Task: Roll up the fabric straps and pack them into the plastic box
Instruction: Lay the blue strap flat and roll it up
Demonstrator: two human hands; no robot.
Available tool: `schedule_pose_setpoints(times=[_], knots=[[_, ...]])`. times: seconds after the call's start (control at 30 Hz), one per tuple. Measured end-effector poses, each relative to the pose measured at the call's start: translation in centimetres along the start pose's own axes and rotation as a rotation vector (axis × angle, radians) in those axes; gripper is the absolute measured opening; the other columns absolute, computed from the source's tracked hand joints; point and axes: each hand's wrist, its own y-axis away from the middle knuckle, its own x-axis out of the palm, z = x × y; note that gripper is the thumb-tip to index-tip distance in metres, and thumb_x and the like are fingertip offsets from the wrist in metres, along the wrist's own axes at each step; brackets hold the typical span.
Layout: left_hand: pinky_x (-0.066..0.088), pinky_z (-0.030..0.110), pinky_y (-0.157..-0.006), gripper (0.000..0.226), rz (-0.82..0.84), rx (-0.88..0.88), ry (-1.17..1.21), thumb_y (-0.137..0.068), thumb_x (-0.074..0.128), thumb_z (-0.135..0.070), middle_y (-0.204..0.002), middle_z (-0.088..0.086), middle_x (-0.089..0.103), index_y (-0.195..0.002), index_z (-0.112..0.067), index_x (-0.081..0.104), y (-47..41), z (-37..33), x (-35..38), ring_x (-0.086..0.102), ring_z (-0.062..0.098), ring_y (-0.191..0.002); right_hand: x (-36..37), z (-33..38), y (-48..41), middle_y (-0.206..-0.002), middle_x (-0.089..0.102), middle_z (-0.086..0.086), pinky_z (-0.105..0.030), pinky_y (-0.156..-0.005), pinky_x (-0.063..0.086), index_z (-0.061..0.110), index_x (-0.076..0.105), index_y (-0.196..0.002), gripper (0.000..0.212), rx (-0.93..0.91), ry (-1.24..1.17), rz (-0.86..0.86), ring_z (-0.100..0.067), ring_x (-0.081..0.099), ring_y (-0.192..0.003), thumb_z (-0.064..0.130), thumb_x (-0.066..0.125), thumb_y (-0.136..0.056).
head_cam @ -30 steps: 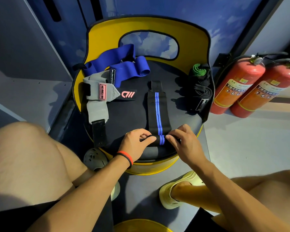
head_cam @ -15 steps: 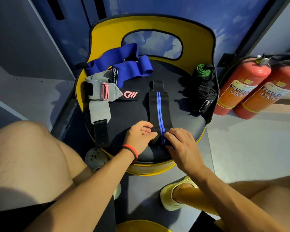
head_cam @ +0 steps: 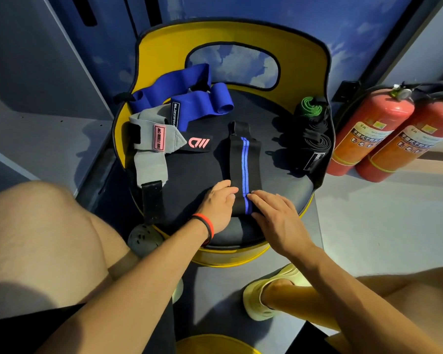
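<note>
A black strap with a blue stripe (head_cam: 244,159) lies lengthwise on the black seat cushion (head_cam: 189,180) of a yellow chair. Its near end is wound into a small roll (head_cam: 243,208). My left hand (head_cam: 219,203) grips the roll's left end with curled fingers. My right hand (head_cam: 274,218) presses on its right end with fairly straight fingers. A grey strap (head_cam: 149,159) and a blue strap (head_cam: 189,103) lie unrolled at the seat's left. A green roll (head_cam: 308,108) and black rolls (head_cam: 315,146) stand at the right edge; I cannot make out a box around them.
Two red fire extinguishers (head_cam: 368,134) lie on the floor right of the chair. The yellow backrest (head_cam: 241,34) rises behind the seat. My knees flank the seat, with a grey shoe (head_cam: 143,238) below its left edge. A wall panel stands to the left.
Both hands have rolled the strap's near end farther away from me, so the roll is thicker and the flat part shorter. The right hand's fingers went from pinching to lying flatter.
</note>
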Motion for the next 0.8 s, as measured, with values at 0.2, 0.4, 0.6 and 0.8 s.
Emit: schedule_pose_setpoints(times=[0.2, 0.4, 0.6, 0.8], knots=[[0.050, 0.016, -0.083, 0.025, -0.113, -0.055, 0.151, -0.100, 0.058, -0.022, -0.124, -0.002, 0.053, -0.123, -0.017, 0.067, 0.4, 0.3, -0.4, 0.061, 0.013, -0.107, -0.2, 0.0, -1.0, -0.129, 0.056, -0.002, -0.041, -0.091, 0.052, 0.014, 0.057, -0.138, 0.036, 0.027, -0.063, 0.011, -0.023, 0.056, -0.107, 0.023, 0.056, -0.103], [0.042, 0.006, -0.063, 0.011, -0.221, -0.077, 0.168, -0.095, 0.065, -0.026, -0.094, -0.006, 0.071, -0.102, -0.022, 0.072, 2.1, -0.3, -0.3, 0.065, 0.009, -0.088, -0.7, -0.2, -1.1, -0.116, 0.064, 0.003, -0.042, -0.089, 0.050, 0.020, 0.059, -0.122, 0.025, 0.037, -0.106, 0.012, -0.020, 0.058, -0.096, 0.027, 0.063, -0.099], [0.048, 0.012, -0.070, 0.026, -0.111, -0.133, 0.161, -0.082, 0.080, -0.035, -0.096, -0.008, 0.073, -0.104, -0.021, 0.076, 2.8, 0.4, -1.1, 0.067, 0.005, -0.091, -1.3, -0.3, -0.7, -0.103, 0.065, 0.008, -0.039, -0.085, 0.048, 0.026, 0.064, -0.121, 0.027, 0.052, -0.174, 0.118, -0.015, 0.058, -0.090, 0.042, 0.057, -0.100], [0.048, 0.017, -0.067, 0.018, -0.163, -0.134, 0.126, -0.085, 0.077, -0.039, -0.093, -0.008, 0.071, -0.095, -0.025, 0.072, 2.5, 0.2, -0.6, 0.065, 0.008, -0.089, -1.4, 0.1, -0.9, -0.109, 0.057, 0.002, -0.035, -0.084, 0.050, 0.018, 0.071, -0.121, 0.036, 0.088, -0.168, 0.053, -0.018, 0.054, -0.097, 0.044, 0.055, -0.100]])
